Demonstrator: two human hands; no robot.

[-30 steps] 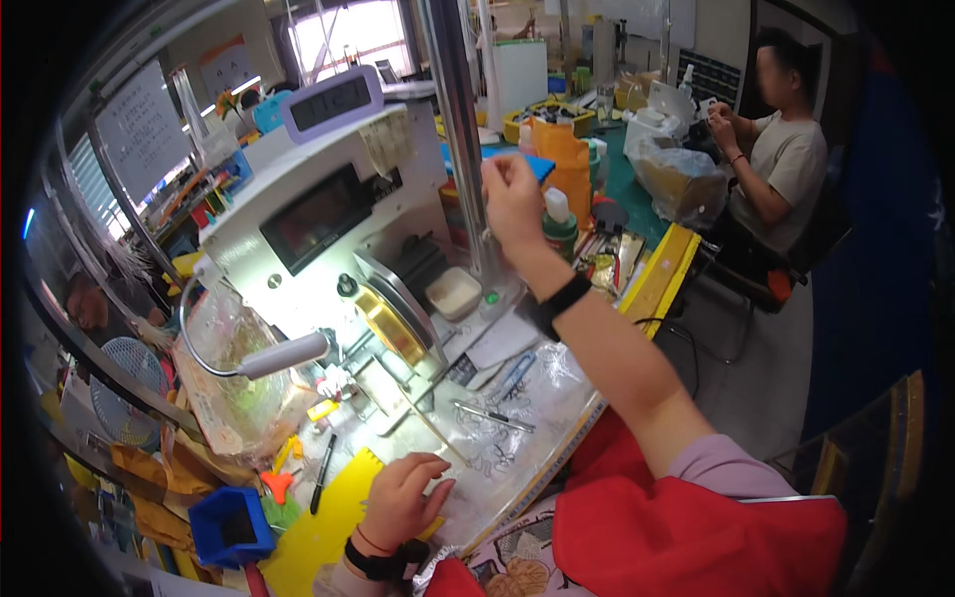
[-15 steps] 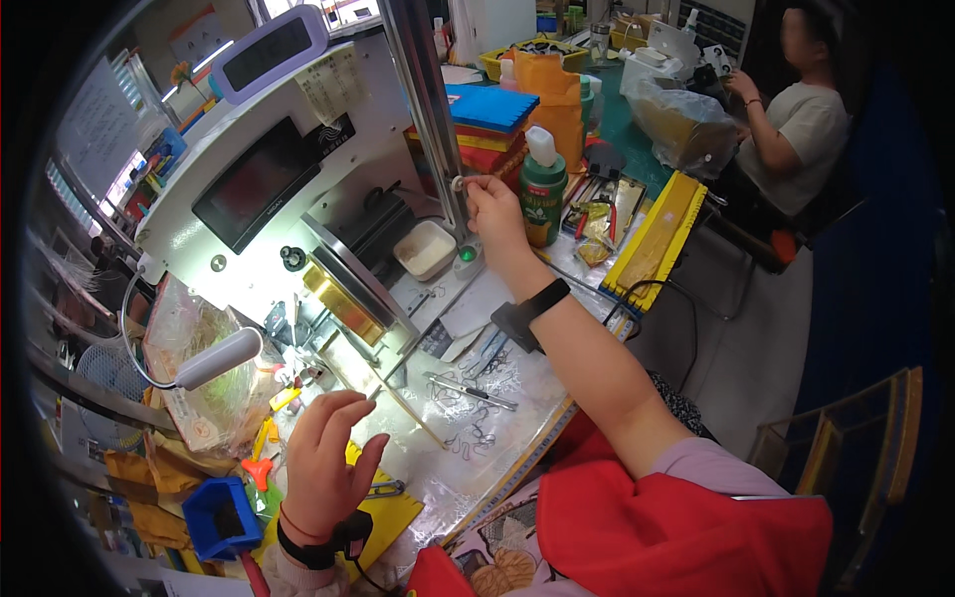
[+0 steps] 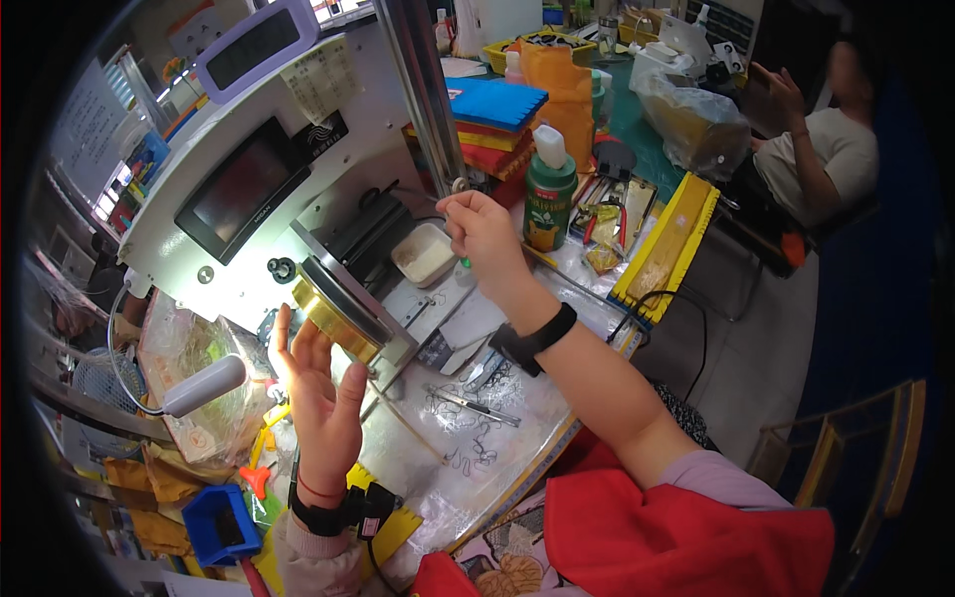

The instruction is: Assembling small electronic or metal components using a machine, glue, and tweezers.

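Observation:
My left hand (image 3: 323,413) is raised palm up in front of the white machine (image 3: 164,234). Its fingers are stretched and apart, the tips beside the brass-coloured drum (image 3: 333,316); whether they touch it I cannot tell. Over by the upright metal post (image 3: 423,95), my right hand (image 3: 484,239) has its fingers curled closed. Just above those fingers shows a small pale ring-like piece (image 3: 459,185). Whether it is held or fixed to the post is unclear. Thin dark wire loops (image 3: 468,458) and tweezers (image 3: 477,406) lie on the lit bench.
Right of my right hand stand a green bottle (image 3: 549,194) and a yellow tray (image 3: 662,249). A white dish (image 3: 425,254) sits inside the machine. A lamp (image 3: 204,386) and a blue bin (image 3: 221,522) are at left. Another person (image 3: 821,164) sits at the far right.
My left hand has moved up and forward to the drum, its fingers straightening. My right hand's fingers have curled in and slipped slightly below the ring-like piece. The other person's hand has risen.

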